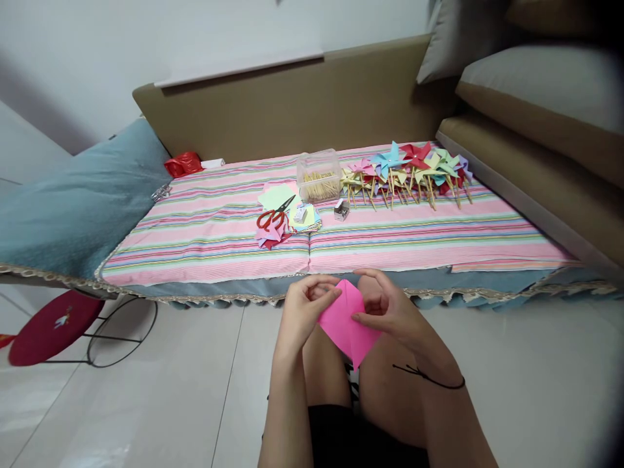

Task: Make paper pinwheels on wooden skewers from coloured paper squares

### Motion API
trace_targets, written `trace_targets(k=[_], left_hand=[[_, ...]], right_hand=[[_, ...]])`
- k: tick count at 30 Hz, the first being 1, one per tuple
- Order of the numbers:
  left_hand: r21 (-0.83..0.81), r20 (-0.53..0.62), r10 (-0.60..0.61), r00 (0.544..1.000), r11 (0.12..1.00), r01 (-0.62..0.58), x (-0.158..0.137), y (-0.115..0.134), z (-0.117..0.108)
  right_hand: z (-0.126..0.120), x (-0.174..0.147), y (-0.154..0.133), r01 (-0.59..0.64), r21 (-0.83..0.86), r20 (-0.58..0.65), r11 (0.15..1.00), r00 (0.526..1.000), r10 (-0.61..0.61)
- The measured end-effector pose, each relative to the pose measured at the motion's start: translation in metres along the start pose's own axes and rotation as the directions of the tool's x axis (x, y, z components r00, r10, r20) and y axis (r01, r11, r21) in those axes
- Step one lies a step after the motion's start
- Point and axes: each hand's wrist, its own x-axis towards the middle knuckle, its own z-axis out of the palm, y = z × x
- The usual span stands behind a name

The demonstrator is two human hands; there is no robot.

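A bright pink paper square (344, 322) is held corner-up above my lap, with crease lines across it. My left hand (312, 302) pinches its upper left edge between thumb and fingers. On the other side, my right hand (387, 309) grips the right edge, thumb on the front and fingers behind. Beyond my hands, red-handled scissors (273, 218) lie on loose coloured paper (275, 196). Pink cut pieces (270, 234) sit just in front of the scissors, and a small box (299, 215) rests on a paper stack (308, 224).
Many finished paper pinwheels (414, 166) on sticks lie at the right of the striped cloth (209, 227). A clear plastic box (319, 179) holds wooden sticks. Near it stands a small open box (342, 209). A red plastic bag (184, 164) and a dark red stool (56, 328) are at left.
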Motion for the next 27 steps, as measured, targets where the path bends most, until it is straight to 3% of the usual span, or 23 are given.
trace_targets(k=[6, 9, 13, 22, 27], left_hand=[[-0.003, 0.072, 0.118, 0.990, 0.993, -0.118, -0.003, 0.005, -0.004], [0.028, 0.161, 0.171, 0.972, 0.984, -0.177, -0.006, 0.011, -0.006], [0.051, 0.189, 0.174, 0.967, 0.981, -0.186, -0.007, 0.012, -0.005], [0.093, 0.098, 0.126, 0.987, 0.986, -0.135, -0.005, 0.003, 0.000], [0.108, 0.122, 0.081, 0.989, 0.990, -0.094, -0.006, 0.003, 0.001]], right_hand=[[-0.002, 0.003, 0.004, 0.048, -0.027, -0.162, 0.998, 0.985, -0.052], [-0.002, 0.006, 0.006, 0.060, 0.037, -0.200, 0.998, 0.978, -0.051], [0.003, 0.006, 0.005, 0.071, 0.127, -0.234, 0.989, 0.972, -0.040], [0.003, 0.003, 0.000, 0.042, 0.111, -0.172, 0.993, 0.985, -0.022], [0.000, 0.004, 0.003, 0.055, 0.090, -0.159, 0.994, 0.986, -0.040]])
